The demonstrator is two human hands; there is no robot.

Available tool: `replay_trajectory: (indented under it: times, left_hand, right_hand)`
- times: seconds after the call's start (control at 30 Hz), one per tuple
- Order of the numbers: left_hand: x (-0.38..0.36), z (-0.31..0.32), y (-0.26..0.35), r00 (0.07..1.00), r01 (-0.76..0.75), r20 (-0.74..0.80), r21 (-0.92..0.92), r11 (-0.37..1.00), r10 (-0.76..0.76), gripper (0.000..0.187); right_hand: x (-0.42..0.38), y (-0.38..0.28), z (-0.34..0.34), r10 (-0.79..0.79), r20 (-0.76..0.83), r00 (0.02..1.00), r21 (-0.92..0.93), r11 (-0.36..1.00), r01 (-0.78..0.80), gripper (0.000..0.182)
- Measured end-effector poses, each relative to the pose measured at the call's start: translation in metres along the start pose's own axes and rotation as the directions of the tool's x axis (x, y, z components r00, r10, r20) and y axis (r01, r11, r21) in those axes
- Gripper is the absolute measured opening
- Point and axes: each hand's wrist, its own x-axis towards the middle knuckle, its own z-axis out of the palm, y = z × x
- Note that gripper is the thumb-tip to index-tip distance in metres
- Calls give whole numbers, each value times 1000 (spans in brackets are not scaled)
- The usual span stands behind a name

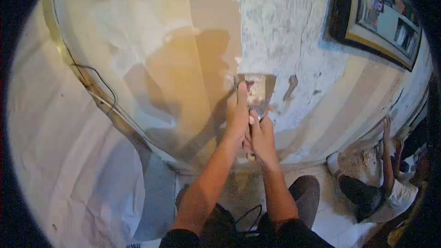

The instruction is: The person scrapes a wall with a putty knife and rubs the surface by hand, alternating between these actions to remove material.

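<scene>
A wide-bladed scraper (263, 87) lies against the wall, its top edge at the lower part of a bare whitish patch (280, 27). My right hand (264, 140) is closed round the scraper's handle, whose light end shows below the fingers. Close beside it, my left hand (236, 117) also grips the tool, with one digit stretched up along the left side of the blade. Light residue shows on the blade. Yellow and tan striped wall covering (213, 14) borders the bare patch on the left.
A framed picture or mirror (353, 36) hangs at upper right. A dark cable (103, 80) runs along the left wall edge. Pale sheeting (69, 156) fills the left side. Another person (395, 197) crouches at lower right, hands raised to the wall.
</scene>
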Motion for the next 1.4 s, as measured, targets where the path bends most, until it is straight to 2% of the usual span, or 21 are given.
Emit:
replay_trajectory:
  times: [0.1, 0.13, 0.23, 0.27, 0.37, 0.43, 0.5, 0.53, 0.63, 0.73, 0.8, 0.83, 0.9, 0.93, 0.97, 1.03, 1.1, 1.17, 1.23, 1.3, 1.4]
  left_hand:
    - [-3, -10, -3, 967, 233, 143, -141, 962, -213, 50]
    - [-6, -8, -11, 997, 75, 37, -15, 997, -75, 51]
    - [6, 1, -8, 996, 87, -9, -35, 996, -88, 54]
    - [11, 0, -8, 999, -21, -30, 88, 996, 23, 55]
    - [2, -1, 3, 976, 206, 92, -125, 971, -195, 56]
    - [0, -4, -16, 989, 134, 76, -115, 984, -126, 55]
    - [3, -1, -20, 1000, 0, 9, -51, 999, 0, 53]
    - [9, 2, -6, 1000, -9, 15, -48, 999, 10, 53]
    - [11, 3, 19, 990, 79, 131, -225, 971, -51, 53]
    - [5, 1, 20, 982, 93, 180, -206, 974, -56, 51]
    - [-1, 3, 7, 1000, -21, -7, 69, 997, 22, 51]
    - [4, 4, 11, 999, -38, 0, 67, 997, 38, 51]
    - [16, 7, 19, 995, -103, 17, 67, 992, 102, 52]
    - [26, 4, 26, 990, 70, 128, -57, 996, -63, 55]
    - [20, 3, 27, 989, 91, 118, -55, 994, -84, 55]
    - [9, 4, 43, 983, 101, 164, -113, 988, -81, 55]
    - [6, 2, 6, 998, 34, 57, -57, 998, -31, 54]
    - [15, 1, -19, 998, -68, -4, 69, 995, 68, 52]
    - [13, 6, 22, 997, 60, 48, 69, 996, -64, 52]
    - [7, 5, 23, 968, 197, 197, -230, 953, -152, 52]
    - [1, 8, 19, 987, 129, 114, -132, 983, -114, 52]
  right_hand:
    - [-9, -5, 1, 148, 27, 989, 102, 983, -150, 25]
    - [-12, 4, -2, 106, 16, 994, 63, 992, -106, 24]
    - [5, -9, 4, -17, -2, 1000, -4, 1000, 17, 25]
    - [6, -14, 4, -35, -17, 999, -52, 998, 35, 25]
    - [1, -21, -1, 100, 83, 991, 60, 993, -105, 26]
    - [-4, -11, -2, 130, 47, 990, 50, 990, -133, 25]
    - [2, 9, -2, -142, -15, 990, -61, 988, 141, 24]
    - [7, -8, 3, -152, -16, 988, -56, 987, 151, 24]
    - [9, -37, 8, 109, 82, 991, 104, 988, -117, 25]
    - [5, -29, 10, 69, 16, 997, 104, 992, -70, 25]
    - [1, -10, 9, -126, -22, 992, -6, 992, 126, 27]
    - [5, -18, 10, -144, -21, 989, -4, 990, 143, 27]
    - [9, -41, 9, -9, -3, 1000, -37, 999, 9, 29]
    - [9, -49, 11, 11, -8, 1000, -40, 999, -11, 29]
    - [11, -57, 13, 43, 21, 999, 44, 998, -44, 30]
    - [3, -48, 14, 74, 58, 996, 123, 989, -81, 31]
    - [-4, -21, 7, -27, -30, 999, -76, 997, 25, 31]
    - [2, -32, 8, 5, -11, 1000, -5, 1000, -5, 30]
    - [6, -41, 8, 63, 2, 998, 66, 996, -63, 30]
    - [2, -46, 9, 124, 63, 990, 148, 980, -132, 27]
    - [-5, -38, 8, 90, 6, 996, 95, 991, -90, 24]
